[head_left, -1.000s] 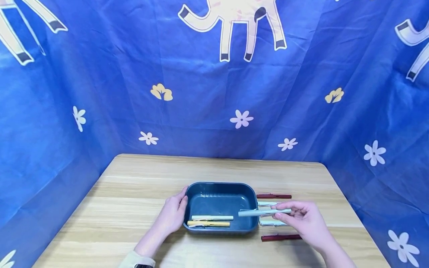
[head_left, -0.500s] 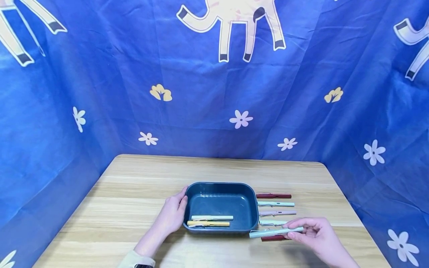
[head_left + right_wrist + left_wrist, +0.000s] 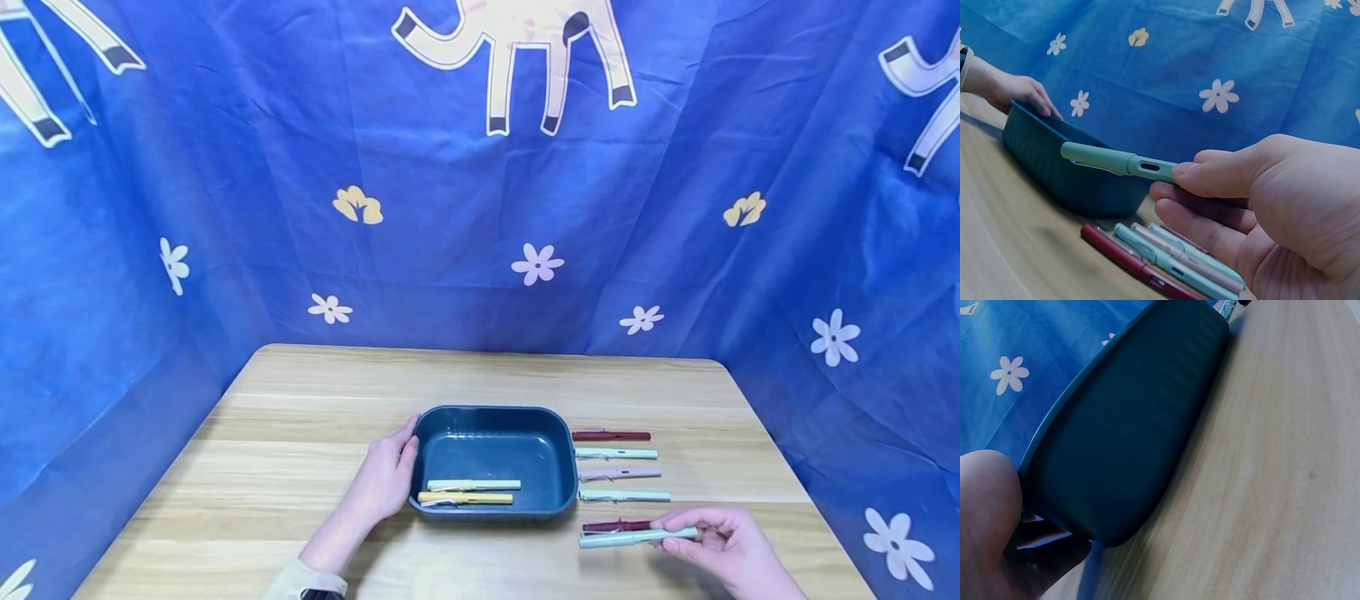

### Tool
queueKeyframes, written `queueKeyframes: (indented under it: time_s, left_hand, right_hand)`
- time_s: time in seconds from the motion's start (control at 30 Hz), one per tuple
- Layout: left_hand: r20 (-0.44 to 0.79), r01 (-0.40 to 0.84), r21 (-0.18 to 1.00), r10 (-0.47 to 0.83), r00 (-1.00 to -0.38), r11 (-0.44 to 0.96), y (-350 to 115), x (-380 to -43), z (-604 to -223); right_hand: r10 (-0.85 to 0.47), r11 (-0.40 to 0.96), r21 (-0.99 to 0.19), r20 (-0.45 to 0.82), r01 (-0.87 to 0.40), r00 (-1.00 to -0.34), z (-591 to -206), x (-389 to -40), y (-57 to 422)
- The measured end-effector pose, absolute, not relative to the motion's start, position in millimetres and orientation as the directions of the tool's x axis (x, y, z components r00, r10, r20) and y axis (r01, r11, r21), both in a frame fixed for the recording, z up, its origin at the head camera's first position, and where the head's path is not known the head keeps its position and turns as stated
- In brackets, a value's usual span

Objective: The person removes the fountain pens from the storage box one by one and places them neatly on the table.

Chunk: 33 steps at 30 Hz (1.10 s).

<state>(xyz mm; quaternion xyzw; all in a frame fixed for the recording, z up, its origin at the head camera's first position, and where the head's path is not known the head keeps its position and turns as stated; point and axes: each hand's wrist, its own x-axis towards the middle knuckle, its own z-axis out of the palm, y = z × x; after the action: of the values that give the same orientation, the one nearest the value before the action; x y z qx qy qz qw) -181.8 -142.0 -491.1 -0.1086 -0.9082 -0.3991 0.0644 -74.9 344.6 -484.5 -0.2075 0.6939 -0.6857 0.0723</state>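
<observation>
My left hand grips the left end of a dark teal plastic bin, thumb at the rim. Inside the bin, near its front wall, lie a cream pen and a yellow pen. With thumb and fingers, my right hand pinches the barrel end of a pale green capped pen, its cap pointing left. In the head view this pen is just in front of a dark red pen, partly overlapping it. In the left wrist view the bin's outer wall fills the middle.
Right of the bin, a column of pens lies on the wooden table: a dark red pen, a pale mint pen, a lilac pen and another mint pen. Blue patterned cloth surrounds the table's back and sides.
My right hand has carried the pale green pen from over the bin's right edge toward the front, past the row of pens to beside the nearest dark red one. The left hand stays on the bin.
</observation>
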Motion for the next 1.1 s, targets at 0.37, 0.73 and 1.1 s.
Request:
queueKeyframes:
  time_s: [0.37, 0.73, 1.1]
  left_hand:
    - [0.227, 0.265, 0.692, 0.146, -0.963, 0.672, -141, -183, -491]
    - [0.220, 0.262, 0.697, 0.149, -0.964, 0.668, -142, -181, -491]
    - [0.232, 0.272, 0.691, 0.151, -0.961, 0.670, -142, -181, -492]
  right_hand:
    - [-0.387, 0.075, -0.992, 0.061, -0.098, -0.920, -504, -72, 356]
    - [-0.390, 0.052, -0.989, 0.107, -0.138, -0.915, -517, -71, 361]
    - [-0.340, 0.268, -0.954, 0.038, -0.135, -0.940, -518, -74, 365]
